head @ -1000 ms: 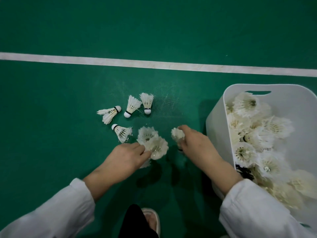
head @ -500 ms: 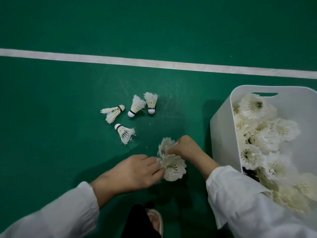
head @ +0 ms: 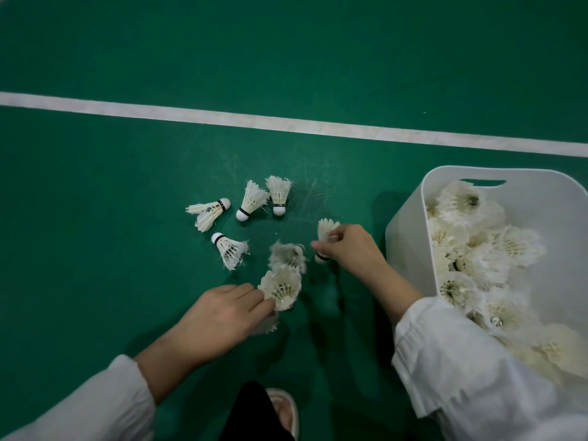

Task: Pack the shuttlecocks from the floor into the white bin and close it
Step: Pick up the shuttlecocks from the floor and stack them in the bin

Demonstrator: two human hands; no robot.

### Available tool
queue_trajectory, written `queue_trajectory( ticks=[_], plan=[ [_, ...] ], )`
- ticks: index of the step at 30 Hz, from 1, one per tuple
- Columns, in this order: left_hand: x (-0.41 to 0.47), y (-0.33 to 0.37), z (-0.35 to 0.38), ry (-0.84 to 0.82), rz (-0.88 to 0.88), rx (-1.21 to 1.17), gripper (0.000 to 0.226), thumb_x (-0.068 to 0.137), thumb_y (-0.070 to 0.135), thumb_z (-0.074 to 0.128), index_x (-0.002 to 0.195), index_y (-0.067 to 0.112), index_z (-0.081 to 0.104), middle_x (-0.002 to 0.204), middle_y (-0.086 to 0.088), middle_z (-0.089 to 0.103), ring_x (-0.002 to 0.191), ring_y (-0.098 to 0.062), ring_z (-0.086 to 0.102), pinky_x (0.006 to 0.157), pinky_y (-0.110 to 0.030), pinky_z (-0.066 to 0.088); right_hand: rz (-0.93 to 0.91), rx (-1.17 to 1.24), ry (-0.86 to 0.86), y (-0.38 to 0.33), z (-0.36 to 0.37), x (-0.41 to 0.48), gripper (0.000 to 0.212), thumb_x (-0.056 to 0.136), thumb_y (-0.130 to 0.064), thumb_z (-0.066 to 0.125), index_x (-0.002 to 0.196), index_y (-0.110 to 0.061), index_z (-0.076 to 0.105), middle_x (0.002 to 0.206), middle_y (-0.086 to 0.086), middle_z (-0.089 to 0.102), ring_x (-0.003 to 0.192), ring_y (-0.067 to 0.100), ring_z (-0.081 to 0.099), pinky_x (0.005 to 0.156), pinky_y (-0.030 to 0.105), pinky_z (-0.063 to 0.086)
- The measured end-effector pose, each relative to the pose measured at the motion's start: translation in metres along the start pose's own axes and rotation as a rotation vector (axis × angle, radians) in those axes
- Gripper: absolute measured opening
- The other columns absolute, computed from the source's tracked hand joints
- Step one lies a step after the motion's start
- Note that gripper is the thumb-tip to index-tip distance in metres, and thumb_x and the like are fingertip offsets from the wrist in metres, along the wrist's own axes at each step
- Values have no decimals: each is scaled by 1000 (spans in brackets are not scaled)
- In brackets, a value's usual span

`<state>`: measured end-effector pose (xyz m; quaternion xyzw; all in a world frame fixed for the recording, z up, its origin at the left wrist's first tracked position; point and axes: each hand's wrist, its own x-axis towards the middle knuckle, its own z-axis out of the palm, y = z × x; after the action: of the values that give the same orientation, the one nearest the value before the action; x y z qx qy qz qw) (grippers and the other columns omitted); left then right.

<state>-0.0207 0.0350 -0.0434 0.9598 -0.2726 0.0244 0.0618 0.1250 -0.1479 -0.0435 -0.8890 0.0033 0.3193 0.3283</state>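
Several white feather shuttlecocks [head: 251, 202] lie on the green floor ahead of me. My left hand [head: 222, 316] pinches a shuttlecock [head: 281, 289] by its feather skirt, with more feathers showing under the palm. A blurred shuttlecock [head: 288, 254] is just beyond it, between my hands. My right hand [head: 350, 246] grips another shuttlecock [head: 326, 230], its cork pointing down. The white bin [head: 404, 237] stands open at the right, holding many shuttlecocks [head: 471, 249].
A white court line [head: 286, 124] crosses the green floor beyond the shuttlecocks. My slippered foot [head: 286, 409] and a dark trouser leg show at the bottom centre. The bin's handle slot [head: 482, 182] faces away from me. No lid is in view.
My right hand has moved forward and right with its shuttlecock, away from my left hand. A blurred shuttlecock now shows between the two hands.
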Motion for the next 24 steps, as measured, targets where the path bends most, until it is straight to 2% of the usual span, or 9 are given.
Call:
queue_trajectory(
  ticks=[2, 4, 6, 7, 9, 11, 15, 20, 24],
  plan=[
    [13, 0, -8, 5, -4, 7, 9, 85, 19, 57, 78, 17, 63, 66, 3, 52, 59, -17, 50, 49, -28, 39, -61, -40, 68, -3, -14, -8, 25, 87, -25, 61, 95, -3, 67, 84, 9, 62, 82, 22, 55, 70, 24, 36],
    [31, -1, -20, -4, -17, 56, 7, 74, 15, 70, 75, 17, 64, 62, 3, 53, 55, -18, 51, 45, -29, 37, -134, -57, 137, -7, -32, -20, 26, 91, -23, 55, 101, -3, 69, 93, 12, 68, 86, 26, 61, 73, 29, 43],
    [50, 2, -36, 12, -24, 90, 11, 70, 13, 74, 73, 15, 64, 59, 1, 54, 51, -20, 51, 41, -26, 36, -225, -87, 175, -13, -55, -38, 27, 94, -25, 52, 103, -5, 69, 92, 9, 70, 77, 22, 61, 68, 31, 47],
    [61, 5, -46, 34, -11, 84, 6, 77, 16, 68, 73, 14, 63, 59, 0, 56, 51, -20, 51, 40, -26, 36, -266, -111, 184, -15, -69, -47, 27, 94, -25, 51, 103, -7, 69, 92, 7, 70, 74, 18, 60, 65, 27, 45],
    [81, 13, -66, 87, -12, 47, 23, 90, 24, 49, 75, 13, 62, 61, 0, 58, 51, -20, 53, 40, -26, 37, -329, -167, 212, -15, -103, -68, 24, 94, -27, 52, 102, -13, 69, 92, 2, 68, 73, 11, 59, 63, 23, 41],
    [104, 22, -90, 129, -24, 51, 30, 92, 30, 43, 75, 15, 62, 61, 1, 59, 51, -18, 55, 40, -23, 31, -361, -213, 276, -7, -141, -90, 20, 93, -31, 53, 97, -18, 69, 90, -3, 66, 75, 9, 56, 64, 22, 38],
    [152, 47, -120, 164, 50, 67, 32, 90, 33, 41, 75, 15, 63, 59, 5, 60, 48, -14, 55, 41, -18, 26, -257, -200, 399, 43, -196, -124, 22, 91, -35, 55, 94, -19, 69, 86, -2, 65, 78, 14, 58, 67, 25, 38],
    [201, 89, -126, 142, 167, 59, 37, 92, 37, 35, 77, 15, 61, 61, 5, 61, 49, -16, 56, 40, -19, 29, -81, -152, 397, 125, -193, -141, 22, 90, -30, 57, 91, -14, 71, 90, 6, 69, 80, 20, 58, 69, 29, 42],
    [225, 123, -104, 166, 91, 35, 31, 91, 37, 39, 78, 15, 58, 59, 3, 60, 49, -21, 56, 40, -21, 28, -16, -183, 488, 173, -190, -136, 23, 91, -28, 55, 95, -13, 71, 97, 7, 66, 90, 25, 59, 71, 27, 38]
  ],
)
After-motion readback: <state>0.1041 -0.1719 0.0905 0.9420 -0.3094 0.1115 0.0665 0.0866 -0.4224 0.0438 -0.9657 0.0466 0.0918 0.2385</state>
